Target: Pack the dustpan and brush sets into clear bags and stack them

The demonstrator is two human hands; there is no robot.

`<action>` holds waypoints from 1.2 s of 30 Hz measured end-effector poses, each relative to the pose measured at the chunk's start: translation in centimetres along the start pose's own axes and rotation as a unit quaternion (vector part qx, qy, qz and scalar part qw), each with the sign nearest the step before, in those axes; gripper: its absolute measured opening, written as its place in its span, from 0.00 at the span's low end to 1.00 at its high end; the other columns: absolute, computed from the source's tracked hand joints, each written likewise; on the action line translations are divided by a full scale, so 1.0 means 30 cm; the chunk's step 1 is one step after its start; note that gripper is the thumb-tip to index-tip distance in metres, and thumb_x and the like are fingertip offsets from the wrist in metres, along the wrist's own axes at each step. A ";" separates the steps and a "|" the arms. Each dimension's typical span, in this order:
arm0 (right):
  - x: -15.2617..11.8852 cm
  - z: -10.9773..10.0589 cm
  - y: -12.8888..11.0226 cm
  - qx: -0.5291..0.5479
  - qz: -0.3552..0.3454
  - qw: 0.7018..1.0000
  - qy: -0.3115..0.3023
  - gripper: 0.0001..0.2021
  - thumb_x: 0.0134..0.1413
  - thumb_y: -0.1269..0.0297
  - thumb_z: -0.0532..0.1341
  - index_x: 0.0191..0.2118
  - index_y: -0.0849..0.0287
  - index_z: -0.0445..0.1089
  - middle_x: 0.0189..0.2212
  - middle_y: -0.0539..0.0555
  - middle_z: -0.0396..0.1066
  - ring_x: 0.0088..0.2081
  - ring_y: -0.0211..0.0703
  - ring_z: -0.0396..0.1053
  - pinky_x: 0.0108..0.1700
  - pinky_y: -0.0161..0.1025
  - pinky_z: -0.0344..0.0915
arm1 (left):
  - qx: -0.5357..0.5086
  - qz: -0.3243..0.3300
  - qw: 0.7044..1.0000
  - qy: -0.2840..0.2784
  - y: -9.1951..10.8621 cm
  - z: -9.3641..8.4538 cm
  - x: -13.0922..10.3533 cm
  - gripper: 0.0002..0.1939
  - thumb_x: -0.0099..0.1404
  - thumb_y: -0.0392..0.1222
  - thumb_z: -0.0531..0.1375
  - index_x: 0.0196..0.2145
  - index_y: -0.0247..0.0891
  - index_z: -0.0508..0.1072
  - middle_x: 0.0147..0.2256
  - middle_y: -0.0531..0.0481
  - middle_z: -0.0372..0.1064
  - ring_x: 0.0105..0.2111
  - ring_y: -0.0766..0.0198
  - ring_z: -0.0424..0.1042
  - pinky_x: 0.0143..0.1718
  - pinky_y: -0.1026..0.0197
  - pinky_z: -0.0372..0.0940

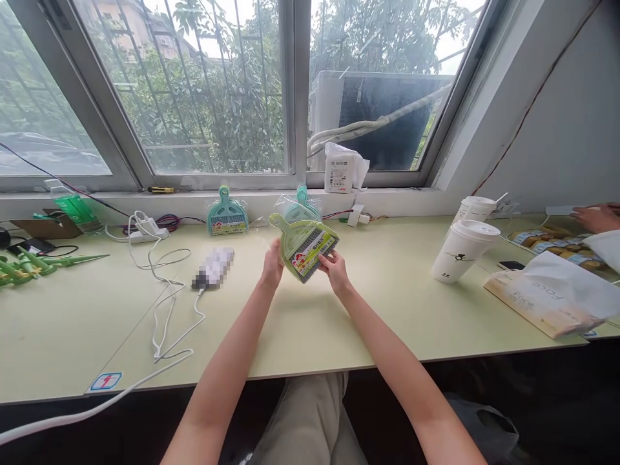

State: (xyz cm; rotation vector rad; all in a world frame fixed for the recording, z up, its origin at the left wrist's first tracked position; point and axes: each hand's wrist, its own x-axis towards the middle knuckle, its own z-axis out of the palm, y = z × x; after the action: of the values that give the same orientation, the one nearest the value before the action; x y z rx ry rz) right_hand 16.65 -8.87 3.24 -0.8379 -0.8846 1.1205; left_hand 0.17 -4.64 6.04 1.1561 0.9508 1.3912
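Clamping the dustpan set (309, 248) with left hand (272, 266) and right hand (336, 271), I judge loose wrap (264, 223) could cause slipping.

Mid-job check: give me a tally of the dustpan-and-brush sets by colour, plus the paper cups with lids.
Light green dustpan-and-brush set, between the left hand and right hand: 1
Teal dustpan-and-brush sets, by the window wall: 2
White lidded cups: 2
Total: 5

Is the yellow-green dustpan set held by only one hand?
No, the left hand holds the dustpan set at one side and the right hand at the other.
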 end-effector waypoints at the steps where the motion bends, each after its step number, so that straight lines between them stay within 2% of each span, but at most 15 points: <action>1: 0.001 0.000 0.000 -0.004 -0.002 1.000 0.002 0.20 0.42 0.58 0.70 0.42 0.56 0.67 0.38 0.53 0.76 0.42 0.45 0.75 0.48 0.45 0.73 | -0.050 -0.022 0.997 -0.049 -0.013 0.007 0.004 0.28 0.64 0.59 0.54 0.54 0.38 0.65 0.50 0.42 0.70 0.51 0.51 0.69 0.48 0.53 0.68; 2: 0.003 -0.001 -0.001 -0.007 -0.006 1.000 0.008 0.21 0.42 0.57 0.70 0.42 0.56 0.67 0.38 0.53 0.76 0.42 0.45 0.75 0.48 0.45 0.73 | -0.090 -0.040 0.992 -0.075 -0.026 0.016 0.005 0.27 0.62 0.58 0.57 0.52 0.37 0.67 0.47 0.43 0.72 0.49 0.51 0.71 0.48 0.53 0.68; 5: 0.006 -0.001 -0.004 -0.008 -0.022 0.999 0.027 0.22 0.41 0.56 0.70 0.43 0.56 0.66 0.38 0.53 0.76 0.43 0.45 0.74 0.49 0.45 0.72 | -0.148 -0.069 0.981 -0.102 -0.047 0.036 -0.009 0.24 0.59 0.54 0.62 0.50 0.38 0.69 0.45 0.45 0.74 0.47 0.53 0.72 0.48 0.54 0.68; 13: 0.000 0.014 0.025 0.044 -0.041 0.997 0.054 0.20 0.42 0.59 0.69 0.41 0.58 0.67 0.40 0.54 0.75 0.42 0.45 0.74 0.50 0.46 0.72 | -0.190 -0.062 0.964 -0.176 -0.054 0.035 -0.030 0.23 0.58 0.49 0.65 0.49 0.36 0.71 0.46 0.42 0.74 0.51 0.50 0.70 0.54 0.50 0.63; 21: 0.015 -0.008 0.030 0.099 -0.026 0.986 0.129 0.15 0.44 0.67 0.67 0.40 0.55 0.65 0.38 0.51 0.74 0.41 0.42 0.75 0.47 0.43 0.73 | -0.193 -0.091 0.947 -0.239 -0.103 0.088 -0.067 0.22 0.56 0.41 0.67 0.49 0.37 0.72 0.51 0.43 0.71 0.54 0.51 0.67 0.58 0.51 0.59; 23: 0.018 -0.016 0.023 0.095 -0.015 0.988 0.119 0.16 0.44 0.70 0.66 0.40 0.55 0.65 0.37 0.51 0.74 0.41 0.42 0.75 0.47 0.43 0.74 | -0.193 -0.097 0.949 -0.230 -0.112 0.090 -0.064 0.22 0.56 0.41 0.67 0.48 0.36 0.72 0.51 0.43 0.71 0.54 0.51 0.67 0.58 0.51 0.59; 26: 0.020 -0.025 0.013 0.069 0.000 0.994 0.081 0.18 0.41 0.73 0.67 0.41 0.55 0.64 0.35 0.50 0.74 0.40 0.42 0.75 0.47 0.44 0.74 | -0.183 -0.106 0.963 -0.167 -0.119 0.079 -0.050 0.21 0.55 0.41 0.68 0.46 0.36 0.72 0.47 0.43 0.73 0.52 0.51 0.69 0.57 0.50 0.60; 28: 0.020 -0.027 0.010 0.055 0.004 0.996 0.066 0.19 0.40 0.73 0.67 0.41 0.55 0.64 0.35 0.50 0.74 0.40 0.43 0.75 0.46 0.44 0.74 | -0.173 -0.118 0.967 -0.146 -0.122 0.074 -0.047 0.21 0.53 0.40 0.68 0.45 0.35 0.72 0.45 0.42 0.74 0.50 0.50 0.70 0.56 0.49 0.61; 33: 0.021 -0.024 0.000 0.031 -0.040 0.995 0.084 0.20 0.40 0.67 0.68 0.42 0.57 0.64 0.35 0.53 0.75 0.38 0.45 0.75 0.45 0.46 0.74 | -0.176 -0.102 0.965 -0.168 -0.141 0.114 -0.094 0.25 0.53 0.42 0.68 0.48 0.37 0.70 0.50 0.42 0.71 0.53 0.51 0.69 0.56 0.49 0.61; 36: 0.020 -0.024 -0.015 0.012 -0.087 0.990 0.107 0.19 0.42 0.64 0.67 0.42 0.57 0.64 0.36 0.54 0.74 0.38 0.45 0.74 0.44 0.48 0.73 | -0.178 -0.125 0.949 -0.228 -0.141 0.142 -0.120 0.28 0.55 0.47 0.67 0.51 0.38 0.67 0.53 0.39 0.69 0.52 0.50 0.69 0.52 0.49 0.64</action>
State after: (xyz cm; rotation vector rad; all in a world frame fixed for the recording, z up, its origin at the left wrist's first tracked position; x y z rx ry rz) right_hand 17.58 -8.47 3.45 -0.8270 -0.7493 0.8699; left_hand 5.21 -7.79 2.38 0.9814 0.4708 0.9774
